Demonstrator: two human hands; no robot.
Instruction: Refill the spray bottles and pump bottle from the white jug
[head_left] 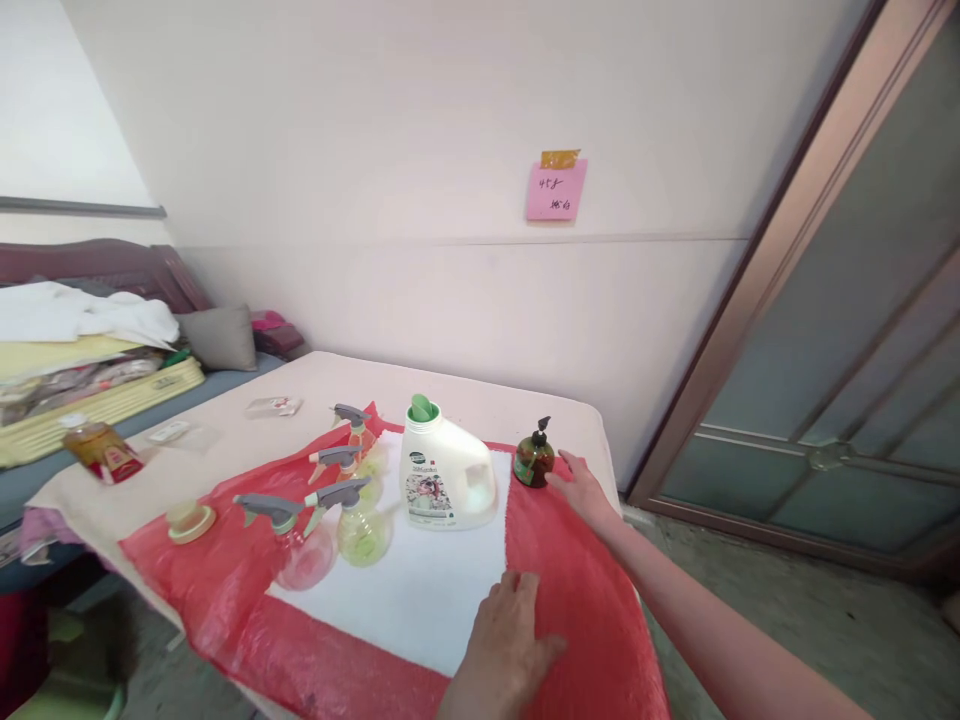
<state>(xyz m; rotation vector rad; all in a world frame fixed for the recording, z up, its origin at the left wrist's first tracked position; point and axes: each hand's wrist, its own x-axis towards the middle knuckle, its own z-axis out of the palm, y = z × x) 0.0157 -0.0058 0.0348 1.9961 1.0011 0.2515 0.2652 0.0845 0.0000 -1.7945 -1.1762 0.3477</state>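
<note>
My left hand [504, 640] lies flat with fingers spread on the red plastic sheet [577, 590], at the edge of a white sheet [427, 595]. My right hand [583, 490] reaches out with fingers stretched, its tips next to a small dark green pump bottle [533, 458]; whether it touches the bottle is unclear. A white detergent jug with a green cap [447, 467] stands left of that bottle. Several small spray bottles with grey triggers [352, 510] stand at the left of the white sheet.
The table [315, 385] has a pale cloth, a small round lid [190, 520], clear packets [274, 406] and an orange bottle [101, 450]. A bed with folded laundry [82, 330] is at the left. A pink note [556, 188] hangs on the wall; a glass door [847, 380] is right.
</note>
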